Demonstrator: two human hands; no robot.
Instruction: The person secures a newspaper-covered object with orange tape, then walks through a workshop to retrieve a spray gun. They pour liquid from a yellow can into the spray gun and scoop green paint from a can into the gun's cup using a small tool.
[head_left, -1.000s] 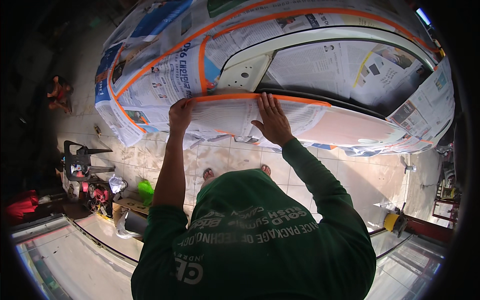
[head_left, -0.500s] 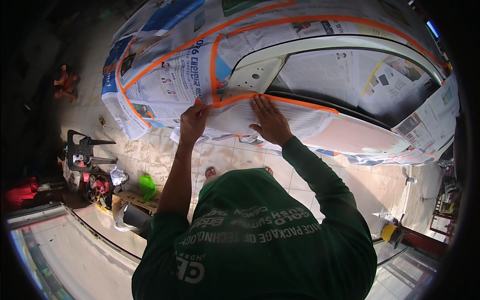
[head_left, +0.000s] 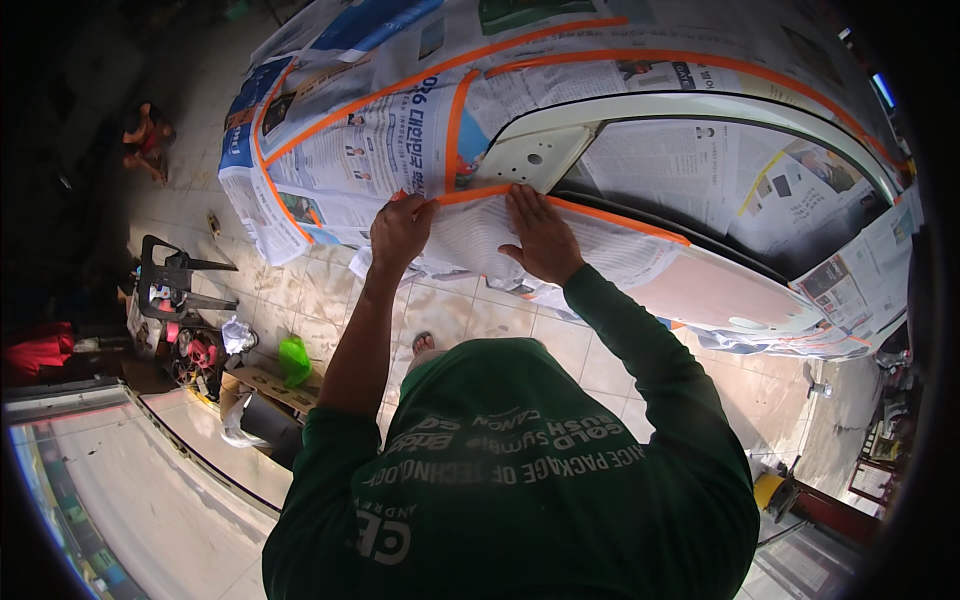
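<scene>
Left grip [head_left: 400,232] pinches the newspaper sheet [head_left: 470,240] at its orange tape [head_left: 590,212] edge; right grip [head_left: 540,235] lies flat and open beside it, pressing the sheet against the car door [head_left: 700,290].

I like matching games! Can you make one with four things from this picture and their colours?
Things:
1. tape strip
2. shirt
3. plastic chair
4. sheet under the right hand

Colours:
A. dark green
B. black
C. printed white newspaper
D. orange

Pairs: 1-D, 2-A, 3-B, 4-C
</scene>
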